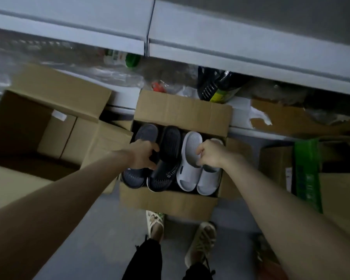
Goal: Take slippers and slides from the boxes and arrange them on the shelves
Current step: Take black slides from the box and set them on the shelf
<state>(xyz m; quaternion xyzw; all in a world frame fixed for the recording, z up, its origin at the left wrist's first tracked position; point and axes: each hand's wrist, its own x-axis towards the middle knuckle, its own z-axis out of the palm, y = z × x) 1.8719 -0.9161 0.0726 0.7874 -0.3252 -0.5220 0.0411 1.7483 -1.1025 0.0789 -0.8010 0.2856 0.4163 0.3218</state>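
Note:
An open cardboard box [182, 110] stands on the floor before me, holding two dark slides [166, 174] on the left and two pale grey slides [190, 172] on the right. My left hand [143, 155] reaches into the box with fingers curled around the dark pair. My right hand [212, 154] grips the pale grey pair at their middle. White shelves [251, 43] run across the top of the view, above the box.
A large empty cardboard box [38, 126] sits at the left. Another box with a green package [307, 174] is at the right. Plastic-wrapped goods [216, 85] and torn cardboard lie under the shelf. My feet [202, 241] in sandals stand just behind the box.

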